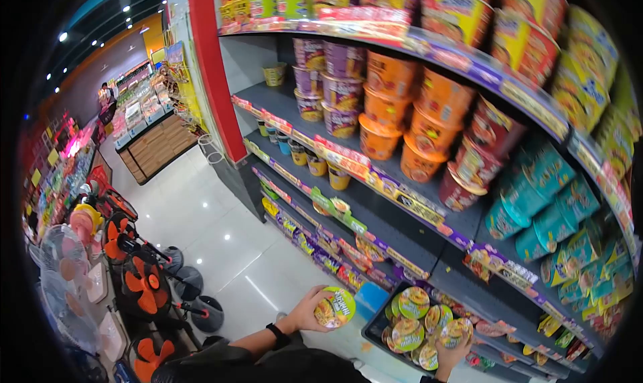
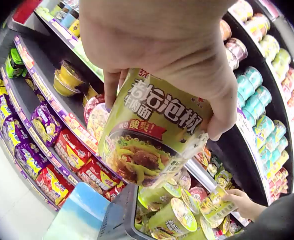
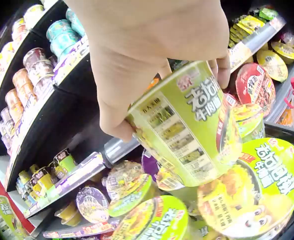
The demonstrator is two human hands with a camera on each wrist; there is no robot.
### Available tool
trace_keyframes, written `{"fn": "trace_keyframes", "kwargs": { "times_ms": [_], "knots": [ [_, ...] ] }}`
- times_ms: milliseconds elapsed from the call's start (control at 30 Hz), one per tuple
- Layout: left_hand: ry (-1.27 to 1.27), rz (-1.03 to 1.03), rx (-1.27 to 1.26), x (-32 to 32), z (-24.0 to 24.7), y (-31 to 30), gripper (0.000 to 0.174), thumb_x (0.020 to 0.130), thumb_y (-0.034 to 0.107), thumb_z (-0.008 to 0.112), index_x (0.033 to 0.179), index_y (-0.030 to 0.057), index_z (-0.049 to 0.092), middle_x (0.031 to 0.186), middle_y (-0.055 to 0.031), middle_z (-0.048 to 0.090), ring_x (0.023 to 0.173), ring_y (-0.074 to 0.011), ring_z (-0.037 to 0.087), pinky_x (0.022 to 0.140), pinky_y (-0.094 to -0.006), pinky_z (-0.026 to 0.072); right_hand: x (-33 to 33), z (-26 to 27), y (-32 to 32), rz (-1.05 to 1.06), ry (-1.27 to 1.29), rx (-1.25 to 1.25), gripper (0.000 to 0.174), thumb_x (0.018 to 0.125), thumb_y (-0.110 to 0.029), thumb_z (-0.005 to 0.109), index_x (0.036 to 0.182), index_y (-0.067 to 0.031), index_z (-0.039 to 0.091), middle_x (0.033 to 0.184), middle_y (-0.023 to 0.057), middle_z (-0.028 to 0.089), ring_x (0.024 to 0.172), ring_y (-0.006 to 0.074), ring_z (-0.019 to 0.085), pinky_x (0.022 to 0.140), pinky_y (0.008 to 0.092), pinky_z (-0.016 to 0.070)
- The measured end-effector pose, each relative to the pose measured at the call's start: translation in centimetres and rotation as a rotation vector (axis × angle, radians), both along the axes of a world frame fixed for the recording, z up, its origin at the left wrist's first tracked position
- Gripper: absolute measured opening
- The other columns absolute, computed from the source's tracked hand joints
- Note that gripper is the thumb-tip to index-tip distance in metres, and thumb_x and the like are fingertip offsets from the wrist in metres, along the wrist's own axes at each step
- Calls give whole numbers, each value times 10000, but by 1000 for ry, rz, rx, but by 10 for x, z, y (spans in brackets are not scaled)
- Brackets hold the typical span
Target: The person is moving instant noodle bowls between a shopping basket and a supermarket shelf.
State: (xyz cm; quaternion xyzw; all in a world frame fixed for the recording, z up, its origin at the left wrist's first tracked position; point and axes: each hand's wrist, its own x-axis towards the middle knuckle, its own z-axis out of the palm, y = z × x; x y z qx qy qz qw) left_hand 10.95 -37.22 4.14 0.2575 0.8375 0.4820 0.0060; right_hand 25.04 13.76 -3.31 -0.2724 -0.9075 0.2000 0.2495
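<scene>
My left hand grips a green instant noodle cup, left of a dark crate and apart from it. In the left wrist view, thumb and fingers span this cup, its printed side facing the camera. My right hand holds a second green noodle cup over the crate's right part. The right wrist view shows that cup tilted, gripped near its upper rim, close over other cups. Several green-lidded noodle cups lie jumbled in the crate, some partly hidden.
Shelves beyond the crate carry orange tubs, purple cups and teal cups. A bare stretch of dark shelf runs below them. Fans with orange blades line the left, beside a shiny floor. A blue panel adjoins the crate.
</scene>
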Motion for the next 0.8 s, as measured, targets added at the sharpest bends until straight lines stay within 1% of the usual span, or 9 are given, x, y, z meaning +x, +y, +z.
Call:
{"fn": "trace_keyframes", "kwargs": {
  "times_ms": [67, 133, 167, 200, 300, 467, 567, 633, 800],
  "knots": [
    [28, 40, 58, -21, -6, -42, 975, 579, 387, 965, 1393, 104, 509, 1446, -249, 455, 1321, -445, 491, 1114, -480, 422, -14, 40, -49, -46, 40, 80, 1102, 503, -350, 976, 1445, -64, 482, 1478, 286, 441, 1387, 488, 424, 1161, 534, 355],
    [43, 47, 149, -46, -11, -87, 984, 578, 387, 972, 1393, 92, 506, 1438, -239, 465, 1313, -436, 498, 1112, -477, 422, -33, 101, -126, 230, 70, 230, 878, 763, -283, 858, 1519, -88, 458, 1563, 192, 435, 1459, 429, 362, 1234, 494, 287],
    [38, 51, 230, -61, -12, -107, 992, 577, 387, 978, 1392, 80, 503, 1430, -228, 476, 1304, -427, 505, 1111, -474, 422, -46, 112, -163, 276, 2, -308, 956, 698, -338, 897, 1511, -72, 468, 1563, 214, 428, 1472, 399, 354, 1236, 497, 272],
    [9, 47, 251, -76, -8, -130, 1016, 573, 387, 988, 1399, 61, 496, 1418, -212, 489, 1296, -404, 512, 1112, -467, 418, -60, 80, -181, 304, 11, -130, 984, 673, -361, 910, 1506, -67, 476, 1555, 219, 435, 1477, 398, 346, 1236, 497, 265],
    [-14, 18, 321, -113, -3, -194, 1035, 566, 384, 992, 1413, 64, 491, 1396, -206, 501, 1296, -387, 513, 1115, -459, 413, -132, 135, -330, 667, -47, -273, 952, 666, -407, 917, 1459, -69, 514, 1514, 201, 477, 1457, 382, 376, 1224, 490, 287],
    [16, 20, 272, -162, 17, -289, 1089, 561, 381, 995, 1455, 54, 467, 1455, -213, 472, 1355, -380, 485, 1145, -452, 385, -232, 179, -492, 931, 44, -261, 866, 708, -249, 910, 1447, -38, 509, 1436, 196, 545, 1364, 355, 484, 1147, 469, 404],
    [42, 74, 303, -179, 17, -346, 1108, 573, 296, 991, 1491, 51, 421, 1458, -167, 478, 1379, -307, 474, 1166, -426, 375, -282, 164, -542, 1062, 49, -208, 1120, 522, -344, 997, 1450, -28, 456, 1451, 246, 489, 1356, 404, 494, 1166, 476, 370],
    [-95, 154, 523, -185, 22, -381, 1168, 572, 300, 1007, 1524, 42, 381, 1493, -157, 455, 1404, -299, 457, 1180, -422, 364, -302, 162, -581, 1031, 182, -886, 1111, 561, -306, 995, 1461, -8, 416, 1392, 177, 533, 1341, 296, 513, 1121, 433, 430],
    [-219, 149, 948, -220, 54, -446, 1183, 684, 80, 930, 1607, 71, 191, 1493, -114, 448, 1390, -235, 479, 1181, -402, 394, -370, 157, -661, 1076, 291, -1175, 1227, 624, -362, 996, 1543, -14, 261, 1439, 141, 470, 1314, 249, 529, 1125, 400, 431]
  ]
}}
